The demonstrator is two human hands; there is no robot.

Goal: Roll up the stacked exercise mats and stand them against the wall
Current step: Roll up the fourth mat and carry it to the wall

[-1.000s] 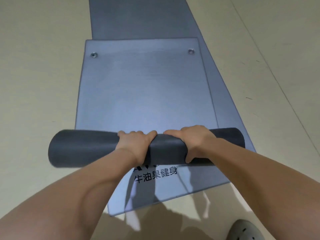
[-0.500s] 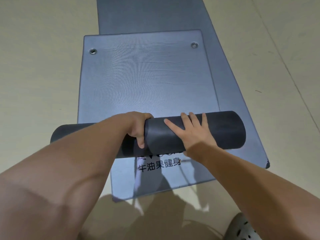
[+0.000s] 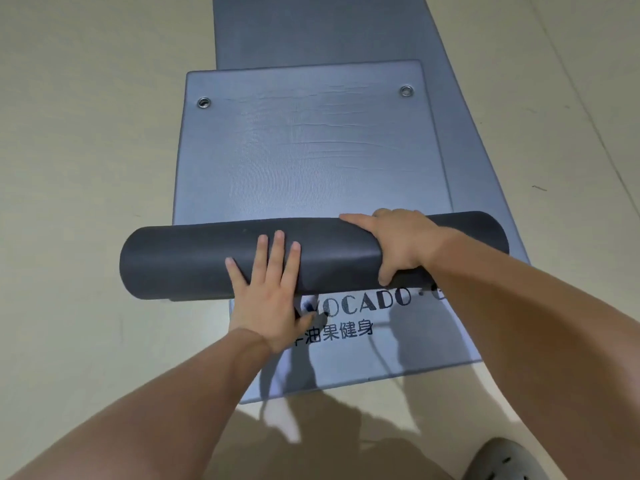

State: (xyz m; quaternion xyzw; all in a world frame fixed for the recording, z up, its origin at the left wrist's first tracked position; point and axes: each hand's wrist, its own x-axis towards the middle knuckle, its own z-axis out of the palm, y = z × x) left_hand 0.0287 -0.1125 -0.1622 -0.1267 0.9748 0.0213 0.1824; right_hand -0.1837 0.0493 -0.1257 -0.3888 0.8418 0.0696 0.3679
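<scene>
A grey-blue exercise mat (image 3: 304, 157) with two metal eyelets lies flat on the floor, its near part wound into a dark roll (image 3: 194, 261) lying crosswise. My left hand (image 3: 268, 292) rests flat on the roll's near side, fingers spread. My right hand (image 3: 403, 244) wraps over the roll's top right of centre, thumb underneath. A second, darker mat (image 3: 485, 174) lies under the first and reaches farther away. Under the roll sits another flat mat (image 3: 408, 337) printed with "AVOCADO" and Chinese characters.
Pale beige floor (image 3: 86, 150) surrounds the mats on both sides. The toe of a grey perforated clog (image 3: 502, 460) shows at the bottom right. Shadows fall on the floor near the printed mat's front edge.
The roll has advanced away from me, uncovering the "AVOCADO" print. My left hand went from gripping the roll to lying flat on it; my right hand went from flat to wrapped over the top.
</scene>
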